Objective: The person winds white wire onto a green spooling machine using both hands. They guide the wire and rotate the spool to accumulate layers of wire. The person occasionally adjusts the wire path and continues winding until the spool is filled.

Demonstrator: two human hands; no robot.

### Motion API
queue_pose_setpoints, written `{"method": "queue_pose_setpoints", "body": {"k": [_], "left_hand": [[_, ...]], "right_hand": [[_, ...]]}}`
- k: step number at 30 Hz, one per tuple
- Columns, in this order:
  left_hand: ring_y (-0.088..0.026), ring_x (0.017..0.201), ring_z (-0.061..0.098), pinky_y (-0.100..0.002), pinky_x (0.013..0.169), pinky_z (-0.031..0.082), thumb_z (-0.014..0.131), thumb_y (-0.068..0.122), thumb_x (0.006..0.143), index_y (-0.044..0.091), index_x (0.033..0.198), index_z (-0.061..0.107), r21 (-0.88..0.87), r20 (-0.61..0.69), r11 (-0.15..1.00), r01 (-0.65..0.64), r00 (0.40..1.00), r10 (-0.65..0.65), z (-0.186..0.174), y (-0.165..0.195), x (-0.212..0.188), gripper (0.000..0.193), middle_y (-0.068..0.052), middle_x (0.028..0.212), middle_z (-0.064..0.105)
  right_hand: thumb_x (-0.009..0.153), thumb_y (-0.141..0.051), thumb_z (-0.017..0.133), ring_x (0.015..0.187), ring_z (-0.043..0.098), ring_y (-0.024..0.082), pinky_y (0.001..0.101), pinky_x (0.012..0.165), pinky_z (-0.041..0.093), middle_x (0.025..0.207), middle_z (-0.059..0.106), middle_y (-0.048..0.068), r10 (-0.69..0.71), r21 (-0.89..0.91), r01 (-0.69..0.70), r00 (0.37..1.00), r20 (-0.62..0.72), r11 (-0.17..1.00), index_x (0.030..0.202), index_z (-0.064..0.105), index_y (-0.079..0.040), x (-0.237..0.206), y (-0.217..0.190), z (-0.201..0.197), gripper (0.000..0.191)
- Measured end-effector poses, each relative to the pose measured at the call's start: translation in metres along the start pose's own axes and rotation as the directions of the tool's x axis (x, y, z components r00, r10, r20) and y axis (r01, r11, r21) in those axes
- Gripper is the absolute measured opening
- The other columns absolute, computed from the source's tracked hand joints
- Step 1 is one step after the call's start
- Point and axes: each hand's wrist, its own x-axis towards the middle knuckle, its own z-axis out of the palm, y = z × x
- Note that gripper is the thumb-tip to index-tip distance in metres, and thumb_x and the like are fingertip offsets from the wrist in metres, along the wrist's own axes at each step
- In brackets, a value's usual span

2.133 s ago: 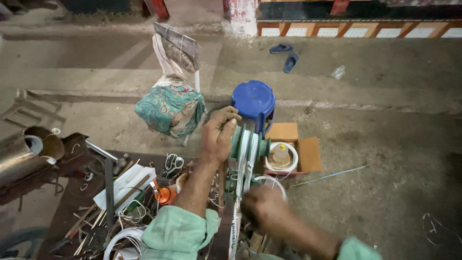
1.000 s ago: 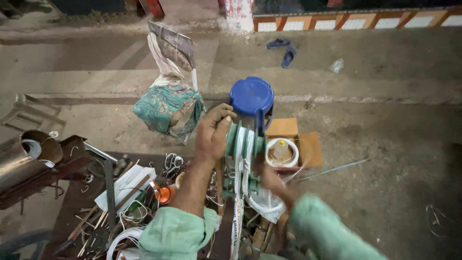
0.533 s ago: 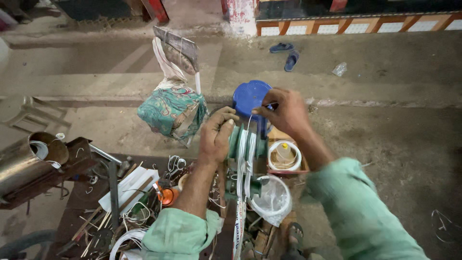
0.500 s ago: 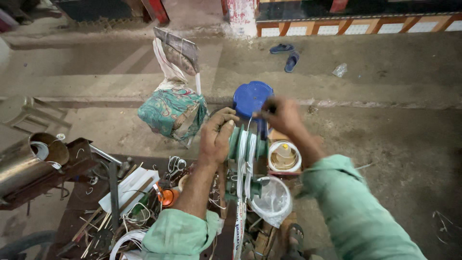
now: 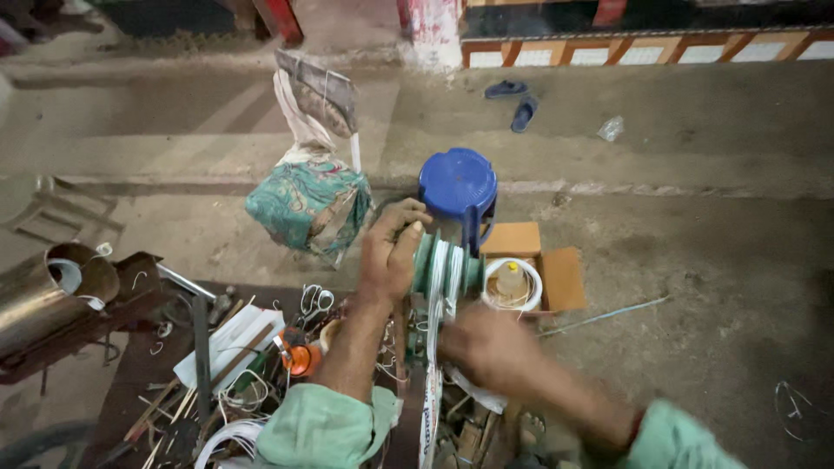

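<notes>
The left hand [image 5: 393, 256] wraps its fingers tight around the left end of a green winding spool [image 5: 443, 267], which stands up above the messy work table [image 5: 156, 373] with its long side going left to right. The right hand [image 5: 488, 346] is just below the spool, near the white wire [image 5: 432, 347] hanging down from it, but it is blurry and I cannot tell if it grips anything. Just behind the spool stand a blue plastic stool [image 5: 458, 181] and an open cardboard box [image 5: 565, 278] on the ground.

Glossy blue plastic stool [image 5: 458, 181]; matt cardboard box [image 5: 539, 260]; patterned cloth bundle [image 5: 308, 204]
</notes>
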Motion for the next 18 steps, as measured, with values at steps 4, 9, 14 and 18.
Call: {"method": "queue_pose_setpoints", "body": {"k": [4, 9, 14, 18], "left_hand": [[-0.021, 0.113, 0.066, -0.033, 0.1, 0.05, 0.057, 0.012, 0.095, 0.001, 0.104, 0.071, 0.002, -0.002, 1.0, 0.022, 1.0, -0.022, -0.001, 0.002, -0.002, 0.02, -0.012, 0.122, 0.07], [-0.02, 0.111, 0.067, -0.033, 0.097, 0.051, 0.059, 0.011, 0.095, 0.001, 0.103, 0.071, 0.02, -0.002, 0.999, 0.045, 0.999, -0.045, 0.001, 0.008, -0.003, 0.019, -0.011, 0.12, 0.071], [-0.021, 0.111, 0.067, -0.033, 0.097, 0.051, 0.059, 0.01, 0.094, 0.0, 0.102, 0.072, 0.045, -0.022, 0.998, 0.041, 0.999, -0.04, 0.0, 0.006, -0.004, 0.018, -0.012, 0.119, 0.071], [-0.022, 0.112, 0.067, -0.033, 0.098, 0.051, 0.06, 0.011, 0.094, 0.0, 0.102, 0.073, 0.047, -0.036, 0.999, 0.006, 0.999, -0.005, 0.001, 0.001, -0.003, 0.019, -0.012, 0.12, 0.071]], "right_hand": [[0.072, -0.02, 0.084, 0.074, 0.068, 0.027, 0.041, 0.064, 0.053, 0.083, 0.071, 0.01, 0.417, 0.081, -0.409, 0.887, -0.198, 0.909, 0.083, 0.072, -0.012, 0.071, 0.117, -0.037, 0.018], [0.088, -0.02, 0.078, 0.077, 0.066, 0.026, 0.0403, 0.068, 0.053, 0.083, 0.073, 0.011, 0.859, 0.439, -0.814, 0.487, 0.159, 0.38, 0.098, 0.075, -0.003, 0.01, 0.124, 0.084, 0.02], [0.086, -0.027, 0.078, 0.072, 0.071, 0.026, 0.0384, 0.069, 0.055, 0.082, 0.075, 0.012, 0.671, 0.363, -0.866, 0.497, 0.551, 0.343, 0.097, 0.076, -0.005, -0.094, -0.023, 0.154, 0.024], [0.083, -0.027, 0.078, 0.073, 0.066, 0.031, 0.0455, 0.061, 0.052, 0.078, 0.067, 0.013, 0.351, 0.308, -0.433, 0.891, 0.287, 0.847, 0.08, 0.068, -0.006, -0.057, -0.062, 0.067, 0.024]]}}
